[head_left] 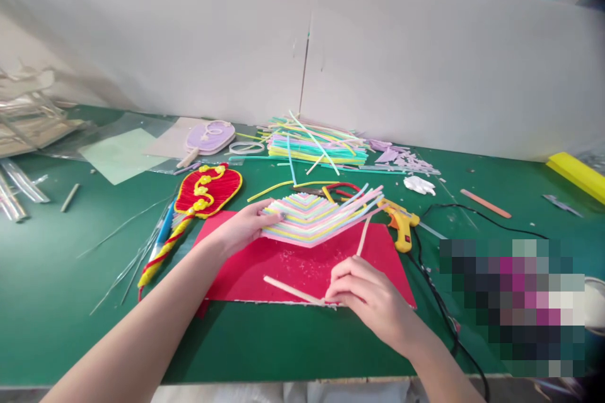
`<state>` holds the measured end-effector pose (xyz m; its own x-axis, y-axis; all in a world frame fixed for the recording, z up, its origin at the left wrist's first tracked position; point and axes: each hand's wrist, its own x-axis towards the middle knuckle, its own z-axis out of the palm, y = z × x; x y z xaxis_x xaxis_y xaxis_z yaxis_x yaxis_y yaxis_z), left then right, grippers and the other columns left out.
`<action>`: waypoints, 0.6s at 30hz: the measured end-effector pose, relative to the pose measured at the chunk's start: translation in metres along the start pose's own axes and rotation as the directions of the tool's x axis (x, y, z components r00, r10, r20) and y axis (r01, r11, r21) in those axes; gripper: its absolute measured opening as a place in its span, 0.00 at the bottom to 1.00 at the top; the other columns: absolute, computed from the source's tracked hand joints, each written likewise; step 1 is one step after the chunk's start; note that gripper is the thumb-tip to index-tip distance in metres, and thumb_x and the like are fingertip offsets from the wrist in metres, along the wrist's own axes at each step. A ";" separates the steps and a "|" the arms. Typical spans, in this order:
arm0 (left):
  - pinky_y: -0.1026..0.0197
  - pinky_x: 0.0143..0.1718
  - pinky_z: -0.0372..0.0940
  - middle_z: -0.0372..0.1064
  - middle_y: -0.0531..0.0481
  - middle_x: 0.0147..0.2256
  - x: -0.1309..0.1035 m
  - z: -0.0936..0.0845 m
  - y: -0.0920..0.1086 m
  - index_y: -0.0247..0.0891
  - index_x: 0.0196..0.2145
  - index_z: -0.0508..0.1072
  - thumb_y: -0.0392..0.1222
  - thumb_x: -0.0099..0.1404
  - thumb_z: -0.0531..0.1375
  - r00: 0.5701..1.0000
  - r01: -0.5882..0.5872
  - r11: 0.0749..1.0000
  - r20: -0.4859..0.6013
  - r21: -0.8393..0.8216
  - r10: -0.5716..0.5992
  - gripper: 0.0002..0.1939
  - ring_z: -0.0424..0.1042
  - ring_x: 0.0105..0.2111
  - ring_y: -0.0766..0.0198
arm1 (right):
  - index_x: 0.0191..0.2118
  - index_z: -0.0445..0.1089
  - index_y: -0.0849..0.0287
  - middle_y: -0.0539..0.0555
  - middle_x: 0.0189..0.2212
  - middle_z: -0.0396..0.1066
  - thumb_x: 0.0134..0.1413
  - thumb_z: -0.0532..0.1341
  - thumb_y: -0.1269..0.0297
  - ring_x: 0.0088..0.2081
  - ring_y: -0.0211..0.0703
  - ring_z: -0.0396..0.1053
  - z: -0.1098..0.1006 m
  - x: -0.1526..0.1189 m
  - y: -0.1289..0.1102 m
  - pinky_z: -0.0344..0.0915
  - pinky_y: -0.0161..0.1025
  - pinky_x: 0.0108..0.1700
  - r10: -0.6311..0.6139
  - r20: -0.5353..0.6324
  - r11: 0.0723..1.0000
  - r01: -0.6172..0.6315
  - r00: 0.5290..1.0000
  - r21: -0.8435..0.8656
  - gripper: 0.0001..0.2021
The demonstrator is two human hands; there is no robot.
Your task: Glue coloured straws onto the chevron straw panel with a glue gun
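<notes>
A striped pastel piece of V-shaped strips [305,221], loose ends fanning out at its right, is held at its left edge by my left hand [248,225] above the red board [255,264]. Lower right, my right hand [362,289] has its fingers closed on a pale strip bent at an angle [290,289]; one arm of it points left over the board, the other rises behind the hand. The yellow glue gun [401,227] lies just right of the board. Red-handled pliers [347,189] are partly hidden behind the striped piece.
Colored pipe cleaners [316,148] are piled at the back. A red and yellow fan [210,192] lies left of the board, a purple fan [211,137] behind it. A black cable [437,296] runs down the right, beside a pixelated area. White scrap [419,185] sits behind the glue gun.
</notes>
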<state>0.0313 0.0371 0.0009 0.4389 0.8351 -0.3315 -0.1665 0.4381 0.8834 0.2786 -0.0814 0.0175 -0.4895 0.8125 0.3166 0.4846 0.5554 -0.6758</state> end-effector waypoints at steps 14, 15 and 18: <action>0.61 0.33 0.66 0.75 0.49 0.33 0.004 -0.005 0.000 0.36 0.38 0.74 0.49 0.50 0.65 0.973 -0.099 0.740 -0.090 0.665 0.211 0.19 0.73 0.34 0.57 | 0.32 0.72 0.54 0.50 0.29 0.66 0.56 0.62 0.68 0.30 0.36 0.67 -0.006 -0.014 -0.029 0.64 0.33 0.30 0.116 -0.178 0.923 -0.040 0.977 0.384 0.03; 0.60 0.33 0.66 0.75 0.49 0.32 0.004 -0.004 0.000 0.36 0.37 0.74 0.48 0.50 0.64 0.969 -0.108 0.728 -0.093 0.677 0.231 0.18 0.73 0.34 0.58 | 0.31 0.72 0.53 0.50 0.28 0.66 0.56 0.62 0.68 0.29 0.36 0.67 -0.008 -0.013 -0.030 0.64 0.34 0.29 0.128 -0.203 0.914 -0.036 0.971 0.403 0.03; 0.60 0.34 0.66 0.76 0.49 0.32 0.002 -0.002 -0.001 0.37 0.37 0.76 0.46 0.51 0.64 0.953 -0.136 0.680 -0.093 0.720 0.290 0.15 0.73 0.33 0.58 | 0.30 0.71 0.52 0.50 0.27 0.64 0.56 0.62 0.66 0.28 0.38 0.65 -0.015 -0.006 -0.035 0.63 0.35 0.27 0.136 -0.292 0.905 0.000 0.947 0.425 0.04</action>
<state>0.0308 0.0393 -0.0008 0.2877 0.9534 -0.0909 0.4629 -0.0553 0.8847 0.2757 -0.1031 0.0494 -0.1860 0.8967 0.4016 0.1301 0.4276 -0.8946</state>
